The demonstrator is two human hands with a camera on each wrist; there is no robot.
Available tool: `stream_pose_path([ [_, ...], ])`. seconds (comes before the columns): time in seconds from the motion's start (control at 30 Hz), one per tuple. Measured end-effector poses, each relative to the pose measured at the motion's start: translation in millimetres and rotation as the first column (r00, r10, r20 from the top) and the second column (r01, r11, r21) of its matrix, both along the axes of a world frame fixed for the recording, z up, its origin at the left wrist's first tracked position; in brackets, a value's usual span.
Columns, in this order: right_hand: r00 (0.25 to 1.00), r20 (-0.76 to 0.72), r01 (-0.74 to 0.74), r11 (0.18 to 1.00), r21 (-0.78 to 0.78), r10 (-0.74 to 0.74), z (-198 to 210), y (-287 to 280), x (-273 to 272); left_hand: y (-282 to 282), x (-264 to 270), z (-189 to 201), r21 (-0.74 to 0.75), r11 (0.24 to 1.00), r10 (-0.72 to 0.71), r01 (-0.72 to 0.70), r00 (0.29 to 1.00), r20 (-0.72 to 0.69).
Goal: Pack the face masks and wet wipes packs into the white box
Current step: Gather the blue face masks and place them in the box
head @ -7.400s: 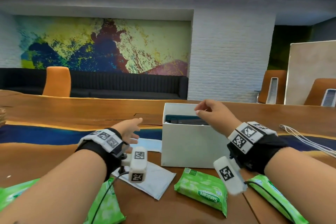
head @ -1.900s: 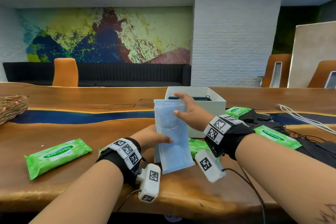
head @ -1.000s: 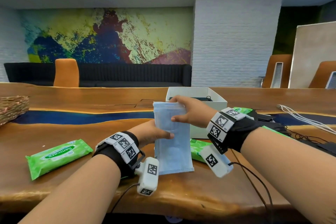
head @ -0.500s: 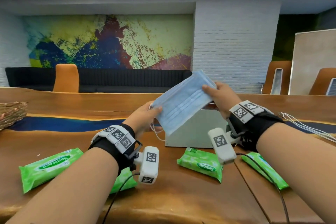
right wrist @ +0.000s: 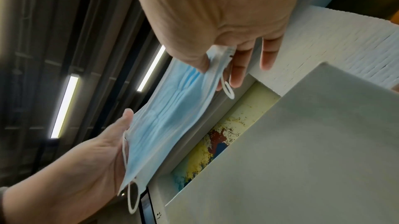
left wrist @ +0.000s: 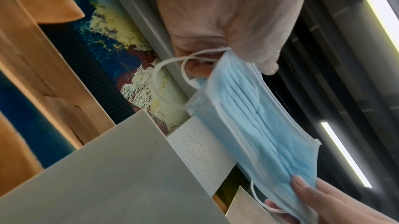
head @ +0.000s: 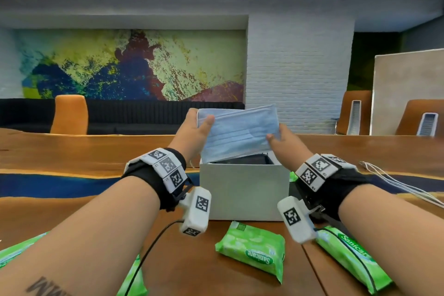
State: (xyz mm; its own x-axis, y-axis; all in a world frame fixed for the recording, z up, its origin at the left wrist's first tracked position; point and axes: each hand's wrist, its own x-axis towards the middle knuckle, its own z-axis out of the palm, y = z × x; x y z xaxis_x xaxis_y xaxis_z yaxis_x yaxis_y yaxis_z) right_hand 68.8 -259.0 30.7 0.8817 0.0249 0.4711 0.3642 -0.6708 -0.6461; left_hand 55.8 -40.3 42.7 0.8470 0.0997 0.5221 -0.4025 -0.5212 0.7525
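From the head view, the left hand (head: 192,132) and right hand (head: 283,142) each pinch an end of the stack of blue face masks (head: 237,133) just above the open white box (head: 243,190), the wrist views confirming both grips, so lowering it flat inside looks next.

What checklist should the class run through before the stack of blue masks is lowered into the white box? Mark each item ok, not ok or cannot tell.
1. Left hand has a grip on the blue masks: ok.
2. Right hand grips the other end: ok.
3. Stack over the white box opening: ok.
4. Box open: ok.
5. Room beside the dark items inside: cannot tell.
6. Ear loops tucked in: not ok.
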Motion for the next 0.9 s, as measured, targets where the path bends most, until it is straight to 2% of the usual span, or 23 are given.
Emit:
stream_pose_path([
  [0.13,0.999,-0.026,0.031,0.991,0.133,-0.028,1,-10,23,-3,22,9,0.041,0.995,-0.086,0.089,0.994,-0.070],
  [0.23,0.997,-0.074,0.026,0.989,0.149,-0.015,-4,-16,37,-6,37,8,0.056,0.989,-0.127,0.136,0.981,-0.145],
  [0.33,0.993,-0.119,0.013,0.990,0.143,0.004,-12,-18,49,-6,48,2,0.095,0.989,-0.095,0.112,0.982,-0.164],
  [0.5,0.983,-0.183,0.022,0.999,0.047,-0.013,-21,-16,66,-3,65,-18,0.259,0.965,0.079,-0.030,0.980,-0.181],
  [0.6,0.964,-0.266,-0.008,0.999,-0.031,-0.001,-25,-16,74,-3,72,-25,0.186,0.982,0.083,-0.035,0.963,-0.255],
  [0.7,0.948,-0.317,-0.010,0.987,-0.160,-0.041,-23,-16,70,-6,76,-28,0.196,0.981,0.065,-0.006,0.953,-0.295],
  [0.8,0.936,-0.338,0.004,0.964,-0.265,-0.097,-25,-15,65,-14,77,-31,0.319,0.948,0.102,0.009,0.939,-0.328],
  [0.9,0.924,-0.331,0.061,0.931,-0.360,-0.189,-29,-12,64,-21,75,-33,0.476,0.877,0.149,0.056,0.912,-0.381],
])
